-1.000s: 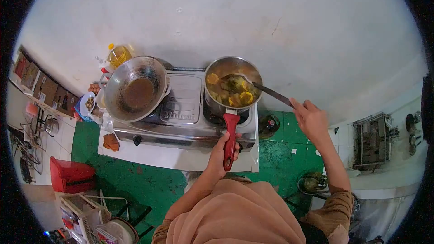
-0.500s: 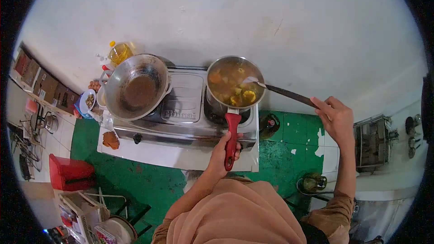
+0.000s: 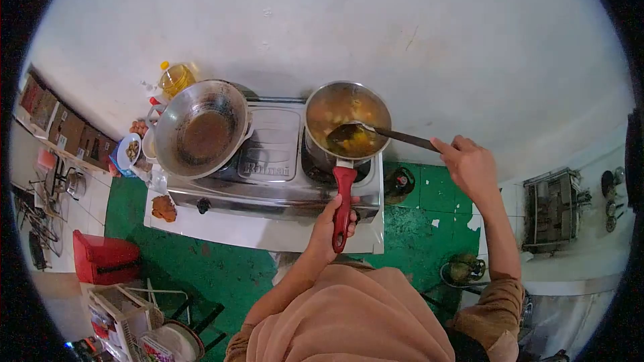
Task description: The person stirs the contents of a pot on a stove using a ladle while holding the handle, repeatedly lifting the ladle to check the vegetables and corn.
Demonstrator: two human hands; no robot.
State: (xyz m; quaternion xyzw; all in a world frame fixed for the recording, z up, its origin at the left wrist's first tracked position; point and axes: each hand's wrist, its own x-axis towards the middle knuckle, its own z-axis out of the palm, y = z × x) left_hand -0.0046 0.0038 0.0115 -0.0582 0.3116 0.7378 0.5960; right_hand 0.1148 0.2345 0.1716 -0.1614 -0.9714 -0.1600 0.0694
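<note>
The ladle (image 3: 409, 139) has shifted leftward, its bowl (image 3: 339, 134) dipping into soup (image 3: 352, 106) left of the right grip (image 3: 469, 166) holding it, the left grip (image 3: 325, 228) clasping the pot handle (image 3: 344, 191)

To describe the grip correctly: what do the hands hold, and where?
Left hand: the pot by its red handle. Right hand: the ladle by its handle's end.

Your round steel saucepan (image 3: 318, 149) sits upright at the right end of the stove (image 3: 270, 151), its red handle (image 3: 342, 204) in your grip and reaching past the front edge. It holds orange-brown soup (image 3: 345, 104) with blurred chunks. You hold the ladle (image 3: 404, 137) by its dark shaft, slanted over the pan's right rim, its bowl among yellow pieces (image 3: 359, 141) toward the handle side.
</note>
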